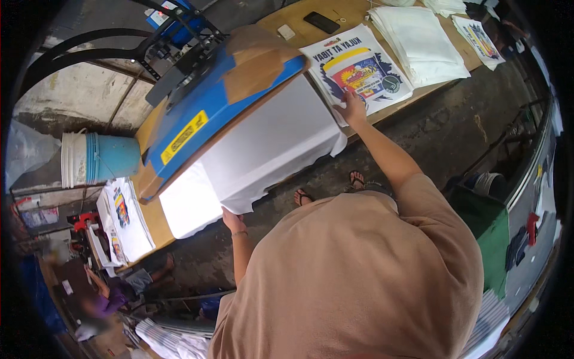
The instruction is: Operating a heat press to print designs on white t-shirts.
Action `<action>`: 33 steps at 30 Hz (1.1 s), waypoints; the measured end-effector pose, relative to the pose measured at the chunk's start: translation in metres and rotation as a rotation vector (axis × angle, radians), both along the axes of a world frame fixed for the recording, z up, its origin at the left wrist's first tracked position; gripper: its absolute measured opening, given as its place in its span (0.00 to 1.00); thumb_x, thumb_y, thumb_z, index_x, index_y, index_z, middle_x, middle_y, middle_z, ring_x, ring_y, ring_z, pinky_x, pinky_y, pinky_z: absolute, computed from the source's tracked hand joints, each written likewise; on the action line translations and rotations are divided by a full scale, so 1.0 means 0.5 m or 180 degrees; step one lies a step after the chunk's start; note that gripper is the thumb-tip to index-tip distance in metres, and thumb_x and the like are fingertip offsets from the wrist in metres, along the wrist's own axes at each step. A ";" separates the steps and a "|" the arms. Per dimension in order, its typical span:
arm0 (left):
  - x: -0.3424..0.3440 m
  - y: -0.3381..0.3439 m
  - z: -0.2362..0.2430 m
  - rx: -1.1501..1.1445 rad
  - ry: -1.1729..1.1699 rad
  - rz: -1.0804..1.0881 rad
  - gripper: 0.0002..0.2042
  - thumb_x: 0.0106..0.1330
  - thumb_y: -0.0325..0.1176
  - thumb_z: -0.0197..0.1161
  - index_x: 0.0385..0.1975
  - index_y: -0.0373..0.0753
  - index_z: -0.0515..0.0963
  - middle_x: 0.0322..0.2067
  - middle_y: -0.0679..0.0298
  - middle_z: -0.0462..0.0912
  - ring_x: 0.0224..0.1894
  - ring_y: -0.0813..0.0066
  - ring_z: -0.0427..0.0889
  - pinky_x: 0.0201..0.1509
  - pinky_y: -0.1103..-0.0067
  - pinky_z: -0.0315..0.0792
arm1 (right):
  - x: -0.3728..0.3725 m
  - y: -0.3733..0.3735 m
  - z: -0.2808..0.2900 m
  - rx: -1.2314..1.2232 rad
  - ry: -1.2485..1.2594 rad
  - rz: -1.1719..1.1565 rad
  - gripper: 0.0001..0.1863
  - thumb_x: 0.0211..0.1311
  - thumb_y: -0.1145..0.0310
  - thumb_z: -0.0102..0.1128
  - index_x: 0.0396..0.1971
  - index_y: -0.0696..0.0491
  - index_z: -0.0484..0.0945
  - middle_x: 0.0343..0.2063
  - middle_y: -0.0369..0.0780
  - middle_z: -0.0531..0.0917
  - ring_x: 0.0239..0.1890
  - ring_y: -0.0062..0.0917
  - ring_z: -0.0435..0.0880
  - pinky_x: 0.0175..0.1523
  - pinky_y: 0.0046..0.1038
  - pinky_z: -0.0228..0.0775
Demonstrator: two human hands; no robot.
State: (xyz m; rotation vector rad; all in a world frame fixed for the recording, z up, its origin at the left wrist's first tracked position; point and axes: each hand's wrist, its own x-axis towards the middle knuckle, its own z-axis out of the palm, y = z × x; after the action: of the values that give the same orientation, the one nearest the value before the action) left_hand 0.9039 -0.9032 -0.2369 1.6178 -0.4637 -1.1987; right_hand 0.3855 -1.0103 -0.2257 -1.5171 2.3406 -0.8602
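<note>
My left hand (234, 221) is closed on the near corner of a white cloth (263, 158), its fingertips partly hidden by the fabric. The cloth lies spread over the lower plate of a heat press and hangs over the table's front edge. Above it, the press's blue upper plate (221, 107), partly covered in brown tape, is swung to the far side. My right hand (353, 110) rests on the near edge of a stack of printed sheets (368, 66), thumb and fingers apart. The top sheet carries a colourful graphic.
A stack of white cloth (418, 45) and another printed piece (478, 39) lie further right. A phone (321, 22) sits at the back. Leftward are printed white cloths (125, 215), stacked buckets (98, 158) and a seated person (110, 296). A green cloth (478, 233) hangs behind me, right.
</note>
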 end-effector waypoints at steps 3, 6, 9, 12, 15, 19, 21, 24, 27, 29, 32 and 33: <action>-0.028 0.116 -0.037 0.0720 0.0202 0.0127 0.18 0.68 0.50 0.47 0.35 0.40 0.72 0.19 0.71 0.71 0.18 0.82 0.67 0.21 0.80 0.62 | -0.015 -0.026 0.004 0.0347 -0.0310 0.0261 0.23 0.46 0.56 0.67 0.40 0.53 0.75 0.42 0.45 0.77 0.45 0.39 0.77 0.47 0.38 0.69; -0.160 0.170 -0.037 0.1107 0.0608 -0.0063 0.19 0.68 0.53 0.47 0.33 0.42 0.72 0.16 0.75 0.66 0.15 0.84 0.63 0.19 0.83 0.59 | -0.052 -0.028 -0.026 0.0318 -0.0450 0.0539 0.20 0.46 0.57 0.68 0.37 0.54 0.76 0.36 0.45 0.78 0.40 0.38 0.78 0.44 0.36 0.70; -0.298 0.176 -0.045 0.1365 0.0671 -0.0453 0.19 0.67 0.54 0.49 0.35 0.41 0.73 0.16 0.75 0.65 0.15 0.84 0.63 0.18 0.85 0.57 | -0.084 -0.038 -0.045 0.0124 -0.0695 0.0891 0.15 0.47 0.60 0.66 0.30 0.55 0.78 0.28 0.44 0.80 0.35 0.37 0.80 0.40 0.33 0.70; -0.441 0.160 -0.019 0.1078 0.0615 -0.1256 0.19 0.66 0.52 0.52 0.35 0.41 0.74 0.17 0.74 0.64 0.17 0.84 0.63 0.19 0.83 0.58 | -0.086 -0.045 -0.026 0.0145 -0.0872 0.1375 0.13 0.49 0.61 0.64 0.29 0.55 0.81 0.28 0.44 0.82 0.34 0.37 0.81 0.40 0.33 0.71; -0.601 0.100 0.061 0.0834 0.0772 -0.2365 0.18 0.67 0.50 0.52 0.33 0.39 0.74 0.18 0.73 0.67 0.19 0.84 0.66 0.21 0.83 0.61 | -0.121 -0.040 0.004 0.0212 -0.0661 0.1455 0.13 0.49 0.61 0.63 0.28 0.55 0.82 0.28 0.45 0.82 0.34 0.37 0.81 0.40 0.33 0.71; -0.720 0.044 0.064 0.0778 0.0302 -0.3256 0.17 0.67 0.48 0.51 0.33 0.38 0.75 0.21 0.71 0.72 0.22 0.84 0.70 0.24 0.84 0.64 | -0.111 -0.025 0.028 0.0315 -0.0722 0.1411 0.12 0.47 0.63 0.62 0.31 0.54 0.81 0.31 0.45 0.83 0.38 0.39 0.81 0.44 0.37 0.71; -0.765 0.043 0.077 0.0655 0.0024 -0.3477 0.17 0.67 0.48 0.51 0.34 0.38 0.75 0.22 0.71 0.74 0.23 0.84 0.71 0.24 0.84 0.65 | -0.115 -0.019 0.012 0.0142 -0.0582 0.1298 0.13 0.47 0.63 0.63 0.31 0.55 0.80 0.32 0.46 0.81 0.38 0.39 0.80 0.44 0.37 0.71; -0.770 0.057 0.082 0.0381 0.0023 -0.3411 0.17 0.67 0.47 0.51 0.35 0.38 0.76 0.23 0.70 0.75 0.21 0.83 0.71 0.23 0.84 0.65 | -0.078 -0.011 0.025 0.0087 -0.0371 0.1193 0.15 0.47 0.63 0.63 0.34 0.56 0.77 0.37 0.47 0.78 0.40 0.39 0.79 0.45 0.37 0.71; -0.743 0.087 0.075 0.0864 0.0101 -0.3505 0.18 0.66 0.48 0.53 0.38 0.38 0.75 0.29 0.68 0.77 0.28 0.82 0.73 0.29 0.83 0.66 | -0.044 -0.015 0.034 0.0233 -0.0083 0.1096 0.18 0.46 0.64 0.63 0.38 0.55 0.73 0.44 0.47 0.73 0.46 0.42 0.76 0.47 0.38 0.71; -0.723 0.108 0.056 0.0734 -0.0059 -0.3457 0.17 0.67 0.46 0.53 0.39 0.36 0.76 0.29 0.66 0.78 0.31 0.81 0.73 0.33 0.82 0.67 | -0.033 -0.022 0.025 0.0272 0.0106 0.1070 0.20 0.45 0.65 0.62 0.39 0.56 0.71 0.47 0.48 0.70 0.49 0.43 0.74 0.48 0.39 0.71; -0.695 0.123 0.037 0.0824 0.0049 -0.3188 0.16 0.67 0.45 0.54 0.39 0.36 0.76 0.29 0.66 0.78 0.32 0.80 0.74 0.35 0.82 0.67 | -0.027 -0.037 0.014 0.0429 0.0574 0.0952 0.19 0.44 0.68 0.60 0.38 0.59 0.71 0.45 0.49 0.71 0.49 0.45 0.73 0.50 0.40 0.72; -0.691 0.123 0.031 0.0820 0.0053 -0.3156 0.16 0.67 0.45 0.54 0.39 0.36 0.76 0.29 0.66 0.78 0.32 0.80 0.74 0.35 0.82 0.67 | -0.030 -0.044 0.012 0.0424 0.0578 0.0983 0.19 0.44 0.68 0.60 0.38 0.59 0.71 0.45 0.49 0.71 0.49 0.45 0.73 0.50 0.40 0.72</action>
State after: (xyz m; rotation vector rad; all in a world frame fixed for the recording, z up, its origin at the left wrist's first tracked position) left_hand 0.5587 -0.8419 -0.2214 1.6105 -1.2257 -2.0539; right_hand 0.3704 -1.0321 -0.2197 -1.8990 2.1451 -0.5009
